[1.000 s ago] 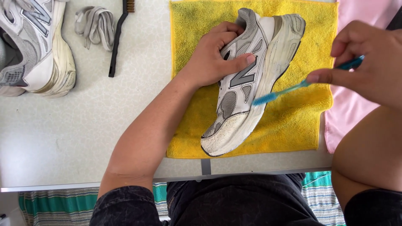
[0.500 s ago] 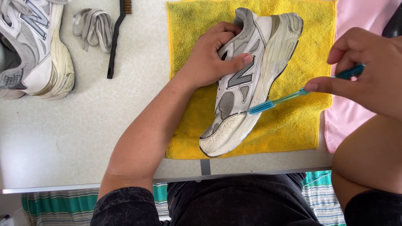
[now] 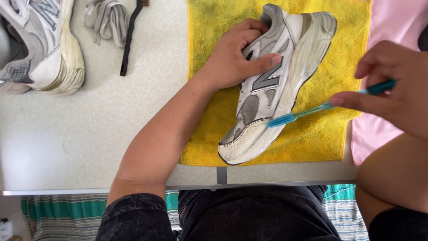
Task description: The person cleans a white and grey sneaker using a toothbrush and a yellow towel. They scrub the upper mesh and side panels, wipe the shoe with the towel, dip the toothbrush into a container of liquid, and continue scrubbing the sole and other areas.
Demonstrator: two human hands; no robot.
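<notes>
white and grey shoe [image 3: 272, 89], yellow towel [image 3: 312, 138], blue toothbrush [image 3: 303, 114], pink cloth [image 3: 383, 27], black brush [image 3: 129, 40].

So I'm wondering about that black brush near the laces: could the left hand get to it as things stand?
Probably yes, but not at once. The left hand is gripping the sneaker on the yellow towel; the black brush lies on bare table to its left, nothing between.
</notes>
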